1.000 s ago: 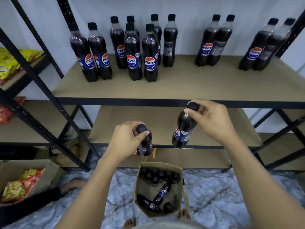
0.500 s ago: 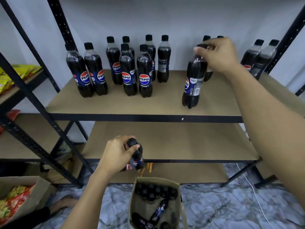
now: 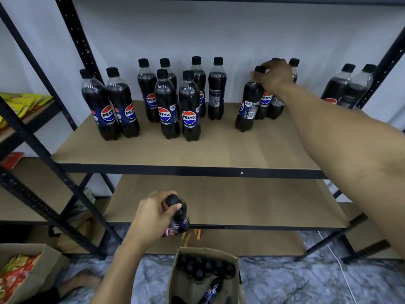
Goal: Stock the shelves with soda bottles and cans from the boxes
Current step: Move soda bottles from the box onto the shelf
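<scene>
Head view is showing the placing step under way: the right hand, reaching to about 1 o'clock, is grasping a Pepsi bottle by its cap, fingers curled over the top. The bottle is leaning slightly, and its base is meeting the upper shelf just in front of a standing pair; whether it is fully settled cannot be told. At 6 o'clock the left hand is clenching a second bottle around its neck, hanging it above the open cardboard box, where more bottles are waiting, some upright and some lying down. A larger group of bottles is standing at 11 to 12 o'clock on the same shelf. The next move is probably calling for righting the bottle, letting go of the cap without nudging the pair behind, then lifting the left hand's bottle up to the bare board beside it.
</scene>
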`<state>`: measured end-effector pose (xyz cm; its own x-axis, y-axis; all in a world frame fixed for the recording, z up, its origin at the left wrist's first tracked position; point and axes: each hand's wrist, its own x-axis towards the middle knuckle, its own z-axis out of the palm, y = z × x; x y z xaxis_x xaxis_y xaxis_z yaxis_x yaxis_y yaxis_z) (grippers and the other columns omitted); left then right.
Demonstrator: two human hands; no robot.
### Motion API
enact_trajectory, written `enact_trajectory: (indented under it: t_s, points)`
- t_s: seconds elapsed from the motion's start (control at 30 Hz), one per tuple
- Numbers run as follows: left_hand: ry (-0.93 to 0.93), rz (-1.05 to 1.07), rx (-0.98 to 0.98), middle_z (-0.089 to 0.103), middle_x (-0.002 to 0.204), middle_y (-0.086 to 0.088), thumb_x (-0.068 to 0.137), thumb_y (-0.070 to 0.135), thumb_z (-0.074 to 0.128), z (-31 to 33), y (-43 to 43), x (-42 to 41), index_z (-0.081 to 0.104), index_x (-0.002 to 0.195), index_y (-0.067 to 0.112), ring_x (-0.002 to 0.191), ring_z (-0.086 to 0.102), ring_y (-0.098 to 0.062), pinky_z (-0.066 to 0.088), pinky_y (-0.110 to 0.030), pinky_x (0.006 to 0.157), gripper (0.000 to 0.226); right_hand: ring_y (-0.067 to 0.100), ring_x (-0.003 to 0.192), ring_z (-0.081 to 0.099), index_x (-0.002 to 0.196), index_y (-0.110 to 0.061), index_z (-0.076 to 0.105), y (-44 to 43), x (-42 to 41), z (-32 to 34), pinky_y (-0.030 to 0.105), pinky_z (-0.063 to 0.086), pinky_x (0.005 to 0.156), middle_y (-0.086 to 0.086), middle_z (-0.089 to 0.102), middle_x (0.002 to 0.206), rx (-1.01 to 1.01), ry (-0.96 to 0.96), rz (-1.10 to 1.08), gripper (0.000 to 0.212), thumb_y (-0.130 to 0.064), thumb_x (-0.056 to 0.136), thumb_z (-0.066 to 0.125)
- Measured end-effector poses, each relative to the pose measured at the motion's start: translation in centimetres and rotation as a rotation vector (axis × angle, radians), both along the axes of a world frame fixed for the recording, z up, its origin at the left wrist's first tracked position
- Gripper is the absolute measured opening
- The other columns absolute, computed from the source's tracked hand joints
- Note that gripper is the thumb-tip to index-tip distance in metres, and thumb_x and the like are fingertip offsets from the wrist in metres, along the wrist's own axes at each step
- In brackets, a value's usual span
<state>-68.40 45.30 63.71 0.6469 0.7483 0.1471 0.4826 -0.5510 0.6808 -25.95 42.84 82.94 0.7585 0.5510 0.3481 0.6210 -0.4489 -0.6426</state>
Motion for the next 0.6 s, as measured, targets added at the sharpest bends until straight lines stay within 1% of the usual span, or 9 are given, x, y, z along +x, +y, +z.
enact_trajectory:
  t_s: [0.07, 0.17, 0.27, 0.33, 0.4, 0.43, 0.47, 0.53, 0.6]
  points:
    - [-0.005, -0.011, -0.003, 0.060, 0.090, 0.015, 0.087, 0.024, 0.077, -0.1, 0.1, 0.2, 0.073, 0.109, 0.023, 0.081, 0.056, -0.001, 0.037, -0.008, 0.073, 0.023, 0.026, 0.114, 0.062, 0.122, -0.010, 0.069, 0.1, 0.3, -0.3, 0.029, 0.049, 0.095, 0.011, 0.063, 0.129, -0.008, -0.007, -0.023, 0.043, -0.039, 0.089, 0.072]
    - [0.011, -0.039, -0.013, 0.059, 0.091, 0.016, 0.088, 0.026, 0.076, 0.1, 0.2, 0.6, 0.071, 0.110, 0.026, 0.082, 0.055, -0.001, 0.039, -0.013, 0.073, 0.022, 0.023, 0.116, 0.063, 0.132, -0.016, 0.064, 0.0, 1.0, -0.8, 0.023, 0.047, 0.094, 0.007, 0.066, 0.129, 0.019, 0.063, -0.015, 0.051, -0.039, 0.088, 0.074]
    - [0.015, -0.058, -0.017, 0.058, 0.092, 0.017, 0.089, 0.027, 0.074, 0.4, 0.4, 1.0, 0.070, 0.113, 0.026, 0.084, 0.055, -0.001, 0.041, -0.017, 0.075, 0.024, 0.021, 0.118, 0.062, 0.141, -0.017, 0.055, -0.3, 1.2, -1.1, 0.024, 0.047, 0.094, 0.006, 0.064, 0.133, 0.003, 0.096, 0.019, 0.059, -0.039, 0.089, 0.073]
    - [0.022, -0.074, -0.020, 0.058, 0.094, 0.016, 0.090, 0.027, 0.073, 0.7, 0.3, 1.3, 0.069, 0.114, 0.027, 0.085, 0.055, -0.002, 0.041, -0.017, 0.076, 0.024, 0.021, 0.111, 0.062, 0.144, -0.014, 0.050, -0.6, 1.1, -1.8, 0.025, 0.048, 0.087, 0.006, 0.061, 0.134, -0.018, 0.111, 0.036, 0.066, -0.042, 0.089, 0.073]
    - [0.031, -0.100, -0.013, 0.057, 0.094, 0.016, 0.090, 0.028, 0.073, 0.9, 0.2, 1.6, 0.068, 0.112, 0.030, 0.084, 0.055, -0.001, 0.040, -0.015, 0.074, 0.022, 0.025, 0.097, 0.066, 0.141, -0.014, 0.050, -1.6, 0.6, -3.2, 0.028, 0.054, 0.068, 0.006, 0.064, 0.127, -0.030, 0.132, 0.054, 0.067, -0.045, 0.087, 0.075]
    - [0.033, -0.113, -0.007, 0.057, 0.094, 0.016, 0.090, 0.028, 0.073, 1.1, 0.2, 1.8, 0.068, 0.111, 0.031, 0.084, 0.055, -0.001, 0.040, -0.015, 0.074, 0.021, 0.025, 0.090, 0.066, 0.136, -0.016, 0.054, -2.3, 0.2, -4.1, 0.026, 0.052, 0.060, 0.005, 0.066, 0.120, -0.034, 0.121, 0.065, 0.061, -0.044, 0.086, 0.076]
    - [0.036, -0.125, -0.002, 0.057, 0.093, 0.017, 0.090, 0.028, 0.073, 1.3, 0.2, 2.0, 0.068, 0.109, 0.032, 0.083, 0.055, 0.000, 0.040, -0.015, 0.074, 0.021, 0.025, 0.091, 0.066, 0.129, -0.016, 0.059, -3.1, -0.1, -5.3, 0.022, 0.049, 0.061, 0.005, 0.069, 0.116, -0.055, 0.091, 0.077, 0.053, -0.042, 0.086, 0.076]
    - [0.047, -0.147, 0.002, 0.056, 0.094, 0.019, 0.090, 0.029, 0.072, 1.7, 0.1, 2.6, 0.067, 0.110, 0.033, 0.083, 0.055, 0.001, 0.042, -0.017, 0.076, 0.021, 0.026, 0.108, 0.065, 0.126, -0.016, 0.062, -4.8, -0.9, -8.0, 0.022, 0.047, 0.078, 0.005, 0.069, 0.119, -0.156, 0.066, 0.083, 0.048, -0.042, 0.087, 0.075]
    - [0.051, -0.162, 0.010, 0.058, 0.096, 0.018, 0.090, 0.030, 0.072, 2.4, 0.0, 3.1, 0.067, 0.113, 0.032, 0.085, 0.056, 0.000, 0.046, -0.019, 0.079, 0.024, 0.030, 0.121, 0.059, 0.135, -0.012, 0.056, -6.6, -1.9, -10.9, 0.029, 0.045, 0.093, 0.010, 0.062, 0.134, -0.357, 0.113, 0.049, 0.065, -0.054, 0.088, 0.071]
